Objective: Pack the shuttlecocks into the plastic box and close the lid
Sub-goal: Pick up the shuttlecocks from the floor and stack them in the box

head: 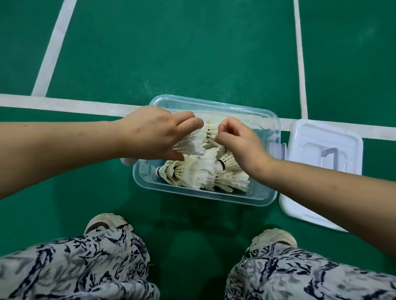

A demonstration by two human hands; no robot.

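Observation:
A clear plastic box (264, 198) stands open on the green court floor, with several white feather shuttlecocks (194, 171) lying inside it. Its white lid (315, 145) lies flat on the floor just right of the box. My left hand (153, 132) reaches in over the box's left side, fingers closed around a shuttlecock (191, 143) at its feathers. My right hand (241, 141) hovers over the box's middle, fingers curled and pinching the feathers of a shuttlecock (210, 130) at the far side.
White court lines (53, 102) run across the floor behind the box and under its far edge. My two knees in patterned trousers (67, 278) and both shoes (103, 222) sit close in front of the box.

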